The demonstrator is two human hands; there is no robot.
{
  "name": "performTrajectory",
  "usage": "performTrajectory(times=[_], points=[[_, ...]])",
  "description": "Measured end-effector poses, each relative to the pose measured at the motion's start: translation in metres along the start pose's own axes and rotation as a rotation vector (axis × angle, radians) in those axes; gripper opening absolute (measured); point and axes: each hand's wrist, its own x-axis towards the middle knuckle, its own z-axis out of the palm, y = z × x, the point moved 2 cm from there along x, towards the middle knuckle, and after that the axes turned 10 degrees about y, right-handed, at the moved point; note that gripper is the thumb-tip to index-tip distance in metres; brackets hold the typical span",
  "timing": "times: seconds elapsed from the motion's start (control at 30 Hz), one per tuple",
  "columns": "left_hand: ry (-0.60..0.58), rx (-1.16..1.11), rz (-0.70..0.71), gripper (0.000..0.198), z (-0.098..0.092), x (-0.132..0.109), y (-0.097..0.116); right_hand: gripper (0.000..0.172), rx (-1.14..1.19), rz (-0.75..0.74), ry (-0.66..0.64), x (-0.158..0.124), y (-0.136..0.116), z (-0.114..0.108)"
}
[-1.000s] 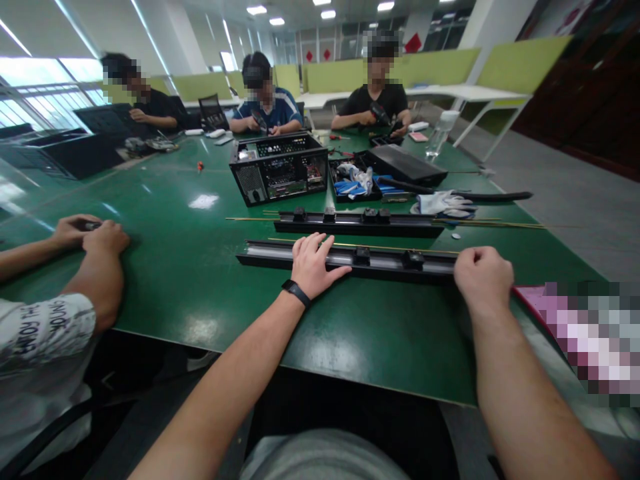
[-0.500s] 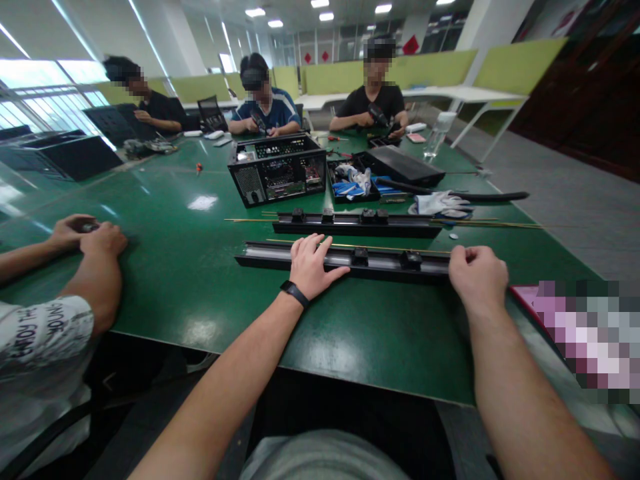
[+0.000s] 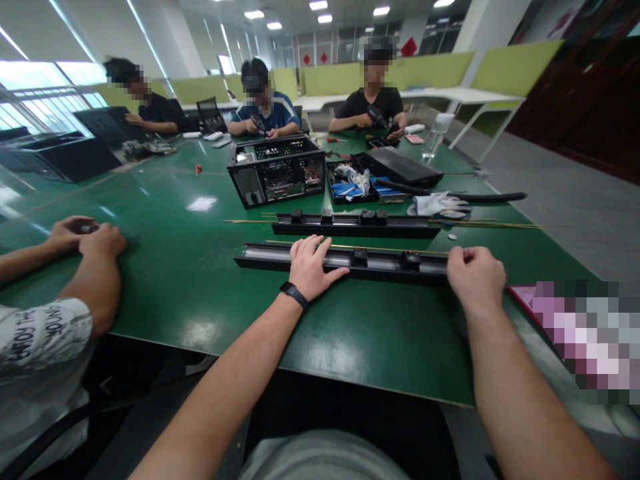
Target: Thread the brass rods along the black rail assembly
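Observation:
A long black channel rail [image 3: 263,256] lies in front of me on the table, with two small black blocks [image 3: 410,261] seated in it. My left hand [image 3: 311,267] rests across the rail left of these blocks, fingers spread. A thin brass-coloured rod [image 3: 390,249] runs along the rail's far edge into my right hand [image 3: 476,275]. That hand is closed around the rod's end at the rail's right end; its fingertips are partly hidden. Beyond lies a second black channel rail [image 3: 350,231] holding several small black blocks, with thin brass-coloured rods [image 3: 510,224] beside it.
On the green table [image 3: 165,267] stand an open computer case [image 3: 275,175], a black tray with gloves [image 3: 351,183], a black tube [image 3: 495,197] and a bottle [image 3: 436,137]. At left are a co-worker's hands [image 3: 95,237]. Three people sit opposite. A pink-edged item [image 3: 530,297] lies at right.
The view has shifted very slightly. Both my hands keep their places on the near rail, with no visible change in grip.

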Motion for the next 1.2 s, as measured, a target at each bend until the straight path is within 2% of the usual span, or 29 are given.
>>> performTrajectory(times=[1.2], points=[[-0.003, 0.013, 0.001, 0.076, 0.0032, -0.0006, -0.0006, 0.033, -0.024, 0.014, -0.008, 0.0026, 0.0004, 0.002]])
